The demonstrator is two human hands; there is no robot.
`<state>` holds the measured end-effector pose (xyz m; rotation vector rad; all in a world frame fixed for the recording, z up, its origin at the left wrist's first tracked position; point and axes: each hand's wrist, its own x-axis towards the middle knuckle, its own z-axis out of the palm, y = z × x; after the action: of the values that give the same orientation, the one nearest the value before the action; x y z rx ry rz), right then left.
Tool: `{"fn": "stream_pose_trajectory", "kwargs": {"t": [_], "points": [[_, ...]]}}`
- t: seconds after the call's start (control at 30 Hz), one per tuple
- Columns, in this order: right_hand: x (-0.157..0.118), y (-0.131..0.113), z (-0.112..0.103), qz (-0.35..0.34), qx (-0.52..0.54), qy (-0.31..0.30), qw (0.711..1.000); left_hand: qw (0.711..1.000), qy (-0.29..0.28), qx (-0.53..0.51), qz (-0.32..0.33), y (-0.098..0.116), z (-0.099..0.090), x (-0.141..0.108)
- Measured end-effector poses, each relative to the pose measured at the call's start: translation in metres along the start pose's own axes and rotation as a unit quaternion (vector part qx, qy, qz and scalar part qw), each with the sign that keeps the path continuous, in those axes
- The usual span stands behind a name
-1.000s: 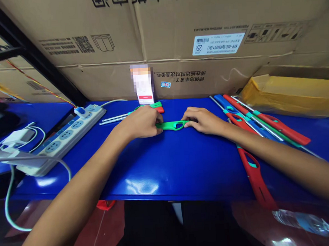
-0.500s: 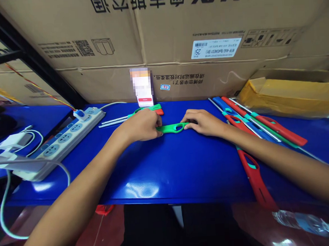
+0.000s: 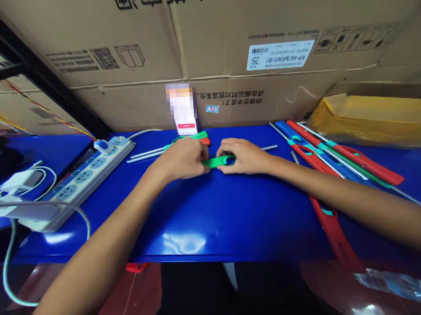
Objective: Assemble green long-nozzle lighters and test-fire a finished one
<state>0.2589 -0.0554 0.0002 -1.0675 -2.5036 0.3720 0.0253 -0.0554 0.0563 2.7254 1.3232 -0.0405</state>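
On my far left, the power strip (image 3: 81,180) sits on the blue surface (image 3: 185,211). Next, I have the left grip (image 3: 185,157) pinching the handle end of the green lighter (image 3: 216,163), which lies crosswise over the middle of the surface; whether it touches, I can't tell. Its handle is narrow and bright green, with an oval loop around a turquoise trigger. The right grip (image 3: 242,156) pinches it at the loop, and a thin silver rod (image 3: 270,147) shows beyond. Furthest right, I see other lighters (image 3: 378,167), mostly red.
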Motion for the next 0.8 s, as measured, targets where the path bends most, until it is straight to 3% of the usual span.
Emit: {"fn": "stream_pose_trajectory", "kwargs": {"t": [0.17,0.33,0.6,0.8], "points": [[0.002,0.002,0.004,-0.007,-0.032,0.003,0.999,0.998,0.048,-0.018,-0.022,0.0,-0.002,0.001],[0.002,0.008,0.005,-0.028,0.005,-0.001,1.0,1.0,0.0,-0.002,0.018,-0.008,-0.001,0.003],[0.003,0.018,0.011,-0.017,0.044,0.005,0.999,0.998,0.058,0.026,0.012,-0.015,0.007,0.004],[0.006,0.016,0.005,0.003,0.06,-0.009,0.998,0.995,0.087,0.034,0.027,-0.018,0.006,0.005]]}}
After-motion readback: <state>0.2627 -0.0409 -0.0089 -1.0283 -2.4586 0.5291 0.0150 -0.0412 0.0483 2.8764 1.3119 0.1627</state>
